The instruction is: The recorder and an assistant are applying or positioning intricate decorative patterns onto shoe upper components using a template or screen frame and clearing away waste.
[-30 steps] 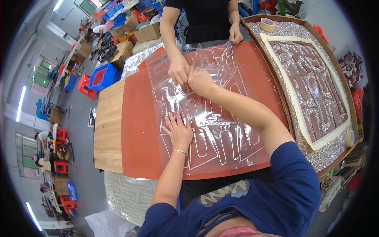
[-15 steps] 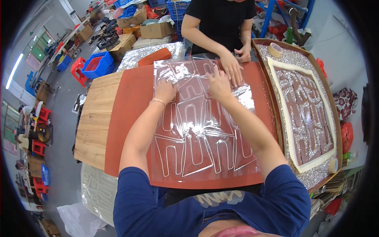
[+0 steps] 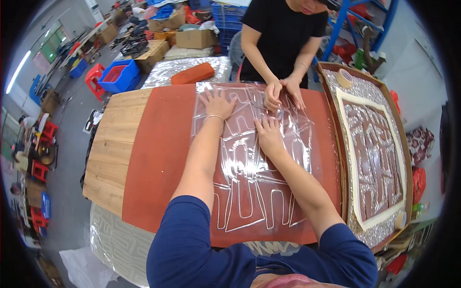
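Note:
A clear plastic sheet (image 3: 240,165) with white raised U-shaped and angular outlines lies on a brick-red mat (image 3: 158,158). My left hand (image 3: 218,104) rests flat on the sheet's far left part, fingers spread, with nothing held. Lower and to the right, my right hand (image 3: 270,136) lies palm down on the sheet, fingers stretched out. Just beyond it, across the table, a co-worker's two hands (image 3: 273,95) are at the sheet's far edge. What is in their fingers is too small to make out. Glare hides part of the outlines.
Wooden boards (image 3: 115,149) extend on the left. On the right stands a shallow tray (image 3: 414,158) with silvery glittery lining, a cream-framed cut-out panel (image 3: 362,192) and tape rolls (image 3: 344,78). Behind the table lies an orange-red bundle (image 3: 193,73); blue crates (image 3: 120,77) stand on the floor.
My left hand has moved right and spread on the sheet. My right hand has drawn back toward me and flattened. The co-worker's hands have come together at the far edge.

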A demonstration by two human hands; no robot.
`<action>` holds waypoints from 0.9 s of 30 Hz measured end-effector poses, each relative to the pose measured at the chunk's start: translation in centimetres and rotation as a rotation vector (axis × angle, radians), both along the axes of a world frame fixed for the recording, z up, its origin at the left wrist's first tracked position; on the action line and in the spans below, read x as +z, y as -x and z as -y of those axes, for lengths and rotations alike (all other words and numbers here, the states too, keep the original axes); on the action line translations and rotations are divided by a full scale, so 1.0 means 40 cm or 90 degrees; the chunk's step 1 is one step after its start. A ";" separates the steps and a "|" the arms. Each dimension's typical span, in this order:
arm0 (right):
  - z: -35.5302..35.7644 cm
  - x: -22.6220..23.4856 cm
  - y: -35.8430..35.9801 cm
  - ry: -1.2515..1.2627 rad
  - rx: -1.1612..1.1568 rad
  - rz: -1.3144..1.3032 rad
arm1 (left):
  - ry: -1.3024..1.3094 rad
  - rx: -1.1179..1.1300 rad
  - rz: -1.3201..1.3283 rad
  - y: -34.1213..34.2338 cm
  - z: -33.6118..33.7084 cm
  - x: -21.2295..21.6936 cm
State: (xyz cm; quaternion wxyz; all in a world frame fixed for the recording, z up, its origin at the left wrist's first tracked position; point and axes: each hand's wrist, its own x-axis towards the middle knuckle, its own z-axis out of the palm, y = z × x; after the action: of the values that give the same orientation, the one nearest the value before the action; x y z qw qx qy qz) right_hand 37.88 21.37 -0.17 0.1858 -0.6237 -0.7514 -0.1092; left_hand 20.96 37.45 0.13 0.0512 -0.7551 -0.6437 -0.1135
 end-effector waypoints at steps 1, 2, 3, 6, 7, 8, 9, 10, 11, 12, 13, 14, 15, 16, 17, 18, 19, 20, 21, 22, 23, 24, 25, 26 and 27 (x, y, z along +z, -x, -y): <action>0.016 0.002 0.007 -0.005 0.007 0.004 | -0.005 0.007 0.004 -0.008 -0.003 -0.003; 0.039 0.006 0.016 0.010 0.014 -0.016 | 0.022 -0.003 0.027 -0.010 0.003 -0.005; 0.058 0.011 0.025 0.024 0.020 -0.036 | 0.049 -0.014 0.049 -0.010 0.004 -0.004; 0.122 0.018 0.040 0.022 0.031 -0.063 | 0.087 -0.052 0.055 -0.028 0.019 0.033; 0.137 0.018 0.041 0.007 0.048 -0.062 | 0.103 -0.055 0.037 -0.028 0.018 0.043; 0.136 0.021 0.039 0.008 0.049 -0.061 | 0.103 -0.053 0.037 -0.026 0.012 0.055; 0.135 0.025 0.035 0.029 0.066 -0.075 | 0.135 -0.057 0.019 -0.024 0.000 0.068; 0.144 0.041 0.026 0.053 0.076 -0.085 | 0.170 -0.067 0.004 -0.032 -0.003 0.083; 0.139 0.101 0.014 0.139 0.076 -0.132 | 0.180 -0.077 0.018 -0.049 0.006 0.112; 0.120 0.116 0.028 0.152 0.077 -0.139 | 0.193 -0.075 0.012 -0.022 -0.004 0.070; 0.098 0.141 0.039 0.132 0.056 -0.133 | 0.110 -0.099 -0.008 0.001 -0.023 0.034; 0.076 0.153 0.031 0.109 0.030 -0.122 | 0.023 -0.128 -0.022 0.003 -0.035 0.015; 0.059 0.157 0.021 0.112 0.025 -0.122 | 0.009 -0.158 -0.014 0.007 -0.042 -0.005; 0.042 0.158 0.002 0.020 0.007 -0.079 | 0.010 -0.165 -0.010 -0.002 -0.045 -0.004; 0.037 0.155 -0.012 -0.070 -0.010 -0.036 | 0.057 -0.166 0.015 -0.009 -0.049 -0.001; 0.043 0.148 -0.015 -0.068 -0.015 -0.032 | 0.105 -0.166 0.040 -0.015 -0.052 0.001; 0.060 0.136 -0.015 -0.008 -0.011 -0.018 | 0.101 -0.168 0.010 -0.032 -0.043 0.020; 0.077 0.128 -0.002 0.047 -0.001 -0.008 | 0.102 -0.170 0.013 -0.029 -0.048 0.019; 0.096 0.091 0.007 0.061 0.021 0.018 | 0.098 -0.162 0.023 -0.025 -0.053 0.018; 0.110 0.056 0.015 0.063 0.019 0.021 | 0.092 -0.154 0.033 -0.023 -0.058 0.016; 0.126 0.029 0.022 0.037 0.018 0.016 | 0.060 -0.139 0.030 -0.028 -0.058 0.008; 0.135 0.004 0.020 0.012 0.016 0.012 | 0.063 -0.144 0.032 -0.034 -0.059 0.001; 0.142 0.016 0.028 -0.010 0.021 -0.033 | 0.040 -0.141 0.044 -0.031 -0.064 -0.007; 0.153 0.024 0.034 -0.006 0.018 -0.033 | 0.016 -0.137 0.057 -0.028 -0.067 -0.015; 0.168 0.030 0.040 -0.012 0.036 -0.104 | 0.021 -0.140 0.058 -0.020 -0.072 -0.027</action>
State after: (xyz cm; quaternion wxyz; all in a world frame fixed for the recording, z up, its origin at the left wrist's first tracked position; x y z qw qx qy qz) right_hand 36.27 14.66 1.03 0.2550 -0.6076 -0.7498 -0.0599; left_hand 21.77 40.34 -0.96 -0.0032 -0.8161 -0.5603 -0.1417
